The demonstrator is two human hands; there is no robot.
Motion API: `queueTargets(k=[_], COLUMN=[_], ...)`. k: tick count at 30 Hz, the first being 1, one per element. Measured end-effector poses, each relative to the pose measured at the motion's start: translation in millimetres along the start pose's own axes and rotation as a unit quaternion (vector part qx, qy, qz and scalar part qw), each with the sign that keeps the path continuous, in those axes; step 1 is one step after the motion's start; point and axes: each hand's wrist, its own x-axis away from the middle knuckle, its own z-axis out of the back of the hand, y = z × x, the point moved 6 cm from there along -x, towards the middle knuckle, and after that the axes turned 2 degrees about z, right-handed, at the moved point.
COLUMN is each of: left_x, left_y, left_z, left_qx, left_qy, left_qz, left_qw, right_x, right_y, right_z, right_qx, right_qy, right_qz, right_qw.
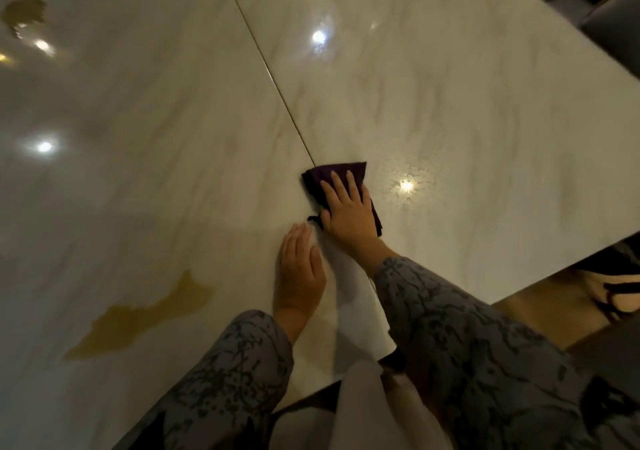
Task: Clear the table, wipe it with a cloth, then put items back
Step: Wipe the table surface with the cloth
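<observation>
Your right hand (349, 212) lies flat on the cloth (341, 181), fingers straight and spread, palm pressing it onto the table (467, 131). The cloth is dark purple, folded into a rough wedge, and most of its near half is hidden under your palm. Its far edge shows beyond your fingertips; a small dark tail sticks out at the thumb side.

Your left hand (299, 275) rests open on the table just beside the right wrist, fingers straight and together, holding nothing. It does not touch the cloth.

The table is glossy pale marble with faint brown veining. A thin dark seam (266, 69) runs diagonally from the top of the view down to the cloth's far-left corner. Several bright light reflections sit on the surface, one (407, 185) just right of the cloth, with a mottled, possibly damp patch around it.

Yellow-brown blotches mark the marble: a large one (138, 318) left of your left forearm, another (26, 11) at the far upper left. You cannot tell from this view whether they are spills or part of the stone pattern.

Both sleeves (467, 339) are grey with a dark branching print. A dark chair (609, 20) stands at the table's far right edge.
</observation>
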Motion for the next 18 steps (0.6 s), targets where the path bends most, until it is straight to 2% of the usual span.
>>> queueTargets(k=[2, 5, 9, 13, 18], left_x=[1.8, 5.7, 13.7, 33.0, 35.9], left_y=[-2.7, -5.6, -7.0, -17.3, -21.3], left_z=[2.2, 4.7, 9.3, 19.1, 25.2], left_qx=[0.014, 0.003, -0.102, -0.153, -0.104], left_qy=[-0.013, -0.078, -0.139, -0.132, -0.105], left_qz=[-0.006, -0.046, -0.133, -0.178, -0.167], left_qw=[1.000, 0.996, 0.976, 0.963, 0.975], right_x=[30.4, 82.5, 147.6, 196.9, 207.4], right_y=[0.9, 3.1, 5.4, 8.7, 14.9], right_z=[-6.1, -14.0, -25.9, -40.4, -44.2], right_qx=[0.007, 0.011, 0.010, 0.027, 0.036], right_qy=[0.007, 0.032, 0.080, 0.086, 0.088], right_qz=[-0.022, -0.051, -0.090, -0.128, -0.135], right_qw=[1.000, 0.998, 0.993, 0.988, 0.986])
